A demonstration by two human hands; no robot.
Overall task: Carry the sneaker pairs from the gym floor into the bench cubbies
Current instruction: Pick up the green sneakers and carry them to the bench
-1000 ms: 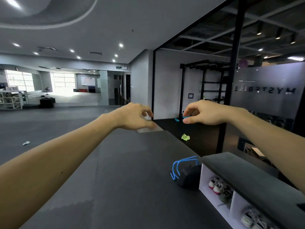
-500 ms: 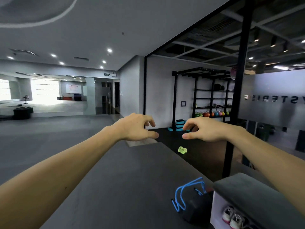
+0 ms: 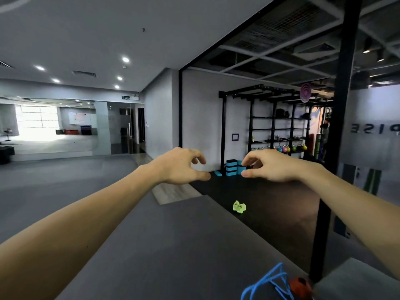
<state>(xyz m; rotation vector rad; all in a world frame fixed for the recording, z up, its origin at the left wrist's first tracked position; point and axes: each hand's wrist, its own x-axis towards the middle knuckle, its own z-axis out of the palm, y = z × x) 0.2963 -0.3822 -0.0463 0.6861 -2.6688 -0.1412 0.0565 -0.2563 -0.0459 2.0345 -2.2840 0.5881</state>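
Head view. Both bare arms stretched forward at chest height. Left hand [image 3: 181, 166] loosely curled, thumb out toward centre, nothing between fingers. Right hand [image 3: 268, 166] same pose, fingers curled, thumb pointing left, gripping nothing; thumb tips near each other, not touching.

Pair of lime-green sneakers [image 3: 239, 206] down on the dark gym floor [image 3: 270, 204], just past the edge of the grey rubber mat [image 3: 173, 245], well ahead of both hands, untouched. Grey padded bench top [image 3: 359, 278] only as a corner at bottom right; cubbies not in view.

Bright blue cord loops [image 3: 268, 282] at bottom edge beside a small red-orange round object [image 3: 300, 284], blurred. Black vertical post [image 3: 337, 148] standing between bench corner and the room beyond. Stack of blue-and-black foam blocks [image 3: 232, 167] against the back wall, partly behind right fingers. Black metal storage rack [image 3: 279, 124] with coloured kettlebells [image 3: 285, 148] on a low shelf.

Frosted glass panel [image 3: 372, 118] at right: mirrored letters, "PISE" reversed, rest cut off.
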